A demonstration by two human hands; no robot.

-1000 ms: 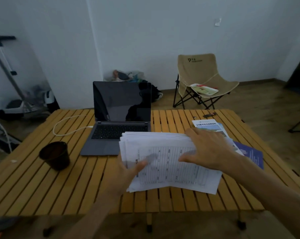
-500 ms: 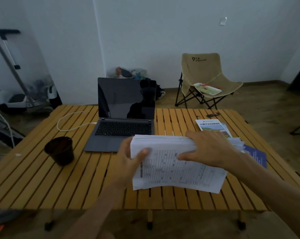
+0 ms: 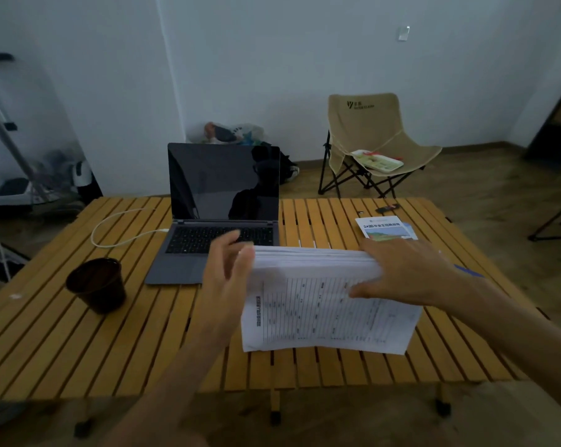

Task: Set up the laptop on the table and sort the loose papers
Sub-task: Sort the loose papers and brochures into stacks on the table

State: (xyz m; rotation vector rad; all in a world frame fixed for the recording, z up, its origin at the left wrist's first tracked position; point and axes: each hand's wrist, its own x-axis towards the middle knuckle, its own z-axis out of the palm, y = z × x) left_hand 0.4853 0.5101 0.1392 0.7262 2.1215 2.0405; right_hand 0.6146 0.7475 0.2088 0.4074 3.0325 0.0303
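I've got the paper stack point(image 3: 324, 304) tilted up on the worktop point(image 3: 79, 343), just right of the open laptop point(image 3: 221, 214). Right hand point(image 3: 408, 272) lies over the top edge, fingers curled round it. Left hand point(image 3: 227, 272) is flat vs the left edge, fingers straight, a bit spread. Best approach imo: tap edges square, keep the btm edge on the slats, then lay it flat.

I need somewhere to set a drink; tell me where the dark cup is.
In the head view the dark cup stands on the wooden table's left side, near the laptop's front left corner.
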